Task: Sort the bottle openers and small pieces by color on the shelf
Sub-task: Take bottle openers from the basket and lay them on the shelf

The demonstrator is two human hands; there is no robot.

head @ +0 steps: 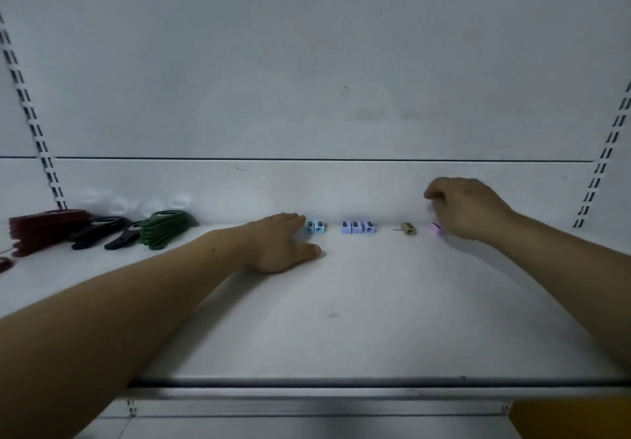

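Note:
My left hand [280, 244] rests flat on the white shelf [358, 302], its straight fingertips touching two light blue pieces [316, 227] at the back wall. To their right stand three lavender pieces [358, 227], then a tan piece [408, 229], then a pink piece [436, 228]. My right hand [467, 208] hovers just above and right of the pink piece with its fingers curled toward the wall; whether they hold anything is hidden. At the far left lie the bottle openers: a dark red stack [44, 228], black ones [106, 232] and a green stack [165, 228].
The shelf's back wall [307, 189] rises right behind the row of pieces. Slotted uprights [594, 186] stand at both sides. A metal front rail [307, 392] edges the shelf, with something yellow [573, 418] below it at the right. A dark red object [4, 263] shows at the left edge.

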